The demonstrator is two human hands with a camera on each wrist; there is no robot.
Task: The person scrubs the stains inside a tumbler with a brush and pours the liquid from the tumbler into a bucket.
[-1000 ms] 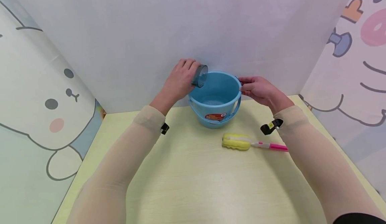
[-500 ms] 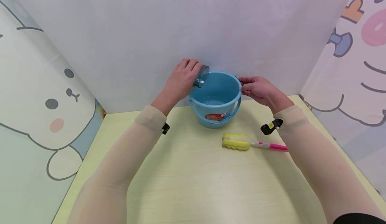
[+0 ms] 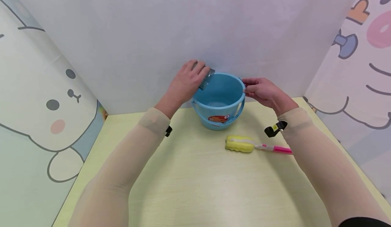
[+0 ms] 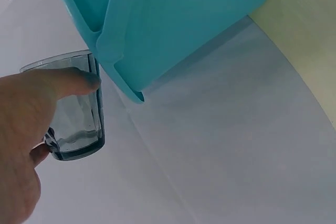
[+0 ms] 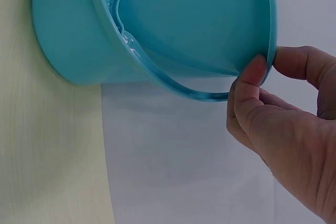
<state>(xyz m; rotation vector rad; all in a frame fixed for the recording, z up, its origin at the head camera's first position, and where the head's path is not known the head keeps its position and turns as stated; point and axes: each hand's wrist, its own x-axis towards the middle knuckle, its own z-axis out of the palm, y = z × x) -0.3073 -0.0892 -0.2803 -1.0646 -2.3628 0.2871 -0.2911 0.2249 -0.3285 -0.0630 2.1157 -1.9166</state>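
Note:
A light blue plastic bucket [image 3: 217, 113] with a red label stands on the table against the back wall. Its handle hangs down at the front, and a little clear liquid appears to lie at the bottom. My left hand [image 3: 187, 81] grips a smoky clear drinking glass [image 4: 76, 114], tilted at the bucket's left rim. In the left wrist view the thumb lies along the glass's side; part of the glass is hidden behind the hand. On the bucket's right rim my right hand [image 5: 294, 119] pinches the edge between thumb and fingers, near the handle's end.
A bottle brush with a yellow sponge head [image 3: 239, 144] and a pink and white handle lies in front of the bucket, partly behind the right sleeve. Pale walls with cartoon prints [image 3: 58, 105] enclose the pale wooden table [image 3: 195, 186] at the back and sides.
My left hand has shifted slightly right and turned the glass further over, so its round mouth no longer faces the head camera. My right hand and the bucket stay in place.

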